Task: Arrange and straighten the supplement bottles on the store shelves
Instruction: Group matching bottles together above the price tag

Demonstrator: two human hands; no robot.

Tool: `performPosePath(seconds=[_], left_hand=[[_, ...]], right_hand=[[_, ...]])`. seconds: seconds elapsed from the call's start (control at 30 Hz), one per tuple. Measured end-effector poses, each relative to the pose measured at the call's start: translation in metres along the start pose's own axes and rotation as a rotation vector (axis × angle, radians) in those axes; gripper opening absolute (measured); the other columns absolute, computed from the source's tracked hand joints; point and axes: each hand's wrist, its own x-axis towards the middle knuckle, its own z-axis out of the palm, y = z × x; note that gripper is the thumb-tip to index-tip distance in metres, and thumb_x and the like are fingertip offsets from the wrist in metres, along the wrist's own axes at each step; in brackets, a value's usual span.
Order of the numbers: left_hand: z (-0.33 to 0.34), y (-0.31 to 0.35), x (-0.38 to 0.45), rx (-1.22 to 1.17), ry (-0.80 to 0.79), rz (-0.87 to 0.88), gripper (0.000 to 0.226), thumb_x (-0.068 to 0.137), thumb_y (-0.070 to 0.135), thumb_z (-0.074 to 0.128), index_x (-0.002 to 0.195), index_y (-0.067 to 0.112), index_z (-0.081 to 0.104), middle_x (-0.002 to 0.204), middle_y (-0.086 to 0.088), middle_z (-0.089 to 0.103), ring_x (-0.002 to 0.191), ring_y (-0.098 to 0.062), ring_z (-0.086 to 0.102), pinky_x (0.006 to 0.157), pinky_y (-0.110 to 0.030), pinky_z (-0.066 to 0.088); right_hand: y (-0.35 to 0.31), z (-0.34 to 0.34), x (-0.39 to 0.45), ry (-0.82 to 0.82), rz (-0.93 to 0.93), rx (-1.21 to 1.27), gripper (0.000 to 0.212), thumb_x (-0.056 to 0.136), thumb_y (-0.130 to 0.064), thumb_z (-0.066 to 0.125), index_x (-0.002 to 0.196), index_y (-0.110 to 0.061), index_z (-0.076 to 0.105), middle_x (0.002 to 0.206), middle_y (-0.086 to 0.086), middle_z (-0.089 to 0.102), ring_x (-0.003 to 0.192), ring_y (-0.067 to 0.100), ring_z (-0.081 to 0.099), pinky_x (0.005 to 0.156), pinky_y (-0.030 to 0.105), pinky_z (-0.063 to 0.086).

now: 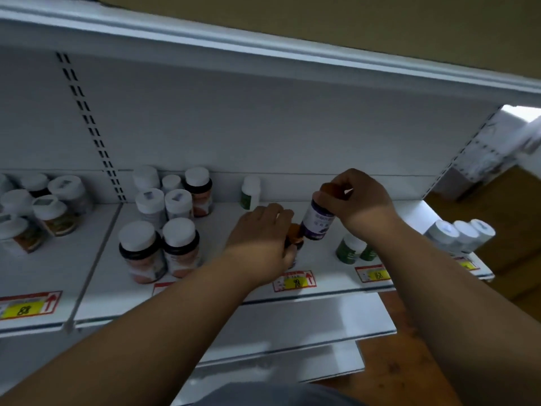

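Right hand (355, 200) grips purple bottle (317, 219) by cap, tilted above shelf (222, 224). Left hand (260, 232), at its 8 o'clock, grips orange-capped bottle (294, 238) standing on shelf.

You have bare shelf (292, 206) behind your hands, with only one small white bottle (251, 192) by the back wall. Brown jars (159, 249) crowd the left, green bottles (352, 249) block the right.
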Motion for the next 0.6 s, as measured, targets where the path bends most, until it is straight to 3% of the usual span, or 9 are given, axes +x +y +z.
performPosePath(seconds=[0.1, 0.2, 0.4, 0.5, 0.6], left_hand=[[0.020, 0.011, 0.011, 0.166, -0.099, -0.068, 0.071, 0.084, 0.059, 0.048, 0.139, 0.015, 0.037, 0.126, -0.009, 0.051, 0.105, -0.031, 0.050, 0.085, -0.039, 0.038], [0.033, 0.015, 0.016, 0.196, -0.135, -0.103, 0.066, 0.086, 0.059, 0.048, 0.136, 0.018, 0.033, 0.120, -0.006, 0.052, 0.101, -0.028, 0.050, 0.080, -0.037, 0.035], [0.041, 0.012, 0.018, 0.273, -0.159, -0.121, 0.060, 0.091, 0.036, 0.052, 0.141, 0.017, 0.026, 0.123, -0.006, 0.052, 0.105, -0.029, 0.048, 0.083, -0.038, 0.034], [0.041, 0.009, 0.018, 0.238, -0.149, -0.096, 0.058, 0.092, 0.043, 0.049, 0.140, 0.017, 0.029, 0.120, -0.006, 0.052, 0.103, -0.029, 0.048, 0.080, -0.037, 0.031], [0.041, 0.006, 0.017, 0.220, -0.150, -0.072, 0.056, 0.092, 0.045, 0.049, 0.137, 0.017, 0.033, 0.115, -0.006, 0.055, 0.099, -0.027, 0.048, 0.078, -0.036, 0.031]], right_hand=[[0.019, 0.004, 0.007, -0.059, 0.028, 0.031, 0.037, 0.074, -0.056, 0.071, 0.094, -0.029, 0.056, 0.094, -0.011, 0.061, 0.081, 0.009, 0.062, 0.061, 0.025, 0.047], [0.030, 0.003, 0.014, -0.094, 0.038, 0.078, 0.037, 0.072, -0.058, 0.071, 0.090, -0.029, 0.057, 0.095, -0.008, 0.064, 0.082, 0.016, 0.067, 0.070, 0.035, 0.056], [0.047, -0.001, 0.020, -0.080, -0.009, 0.006, 0.032, 0.074, -0.054, 0.072, 0.087, -0.030, 0.055, 0.085, -0.015, 0.058, 0.074, 0.002, 0.056, 0.055, 0.022, 0.040], [0.052, 0.022, 0.012, -0.217, -0.053, -0.134, 0.029, 0.077, -0.043, 0.072, 0.088, -0.022, 0.056, 0.081, -0.010, 0.057, 0.068, 0.001, 0.050, 0.052, 0.022, 0.034], [0.057, 0.043, 0.004, -0.358, -0.060, -0.175, 0.031, 0.078, -0.037, 0.074, 0.096, -0.018, 0.056, 0.096, -0.001, 0.059, 0.079, 0.013, 0.053, 0.060, 0.026, 0.035]])
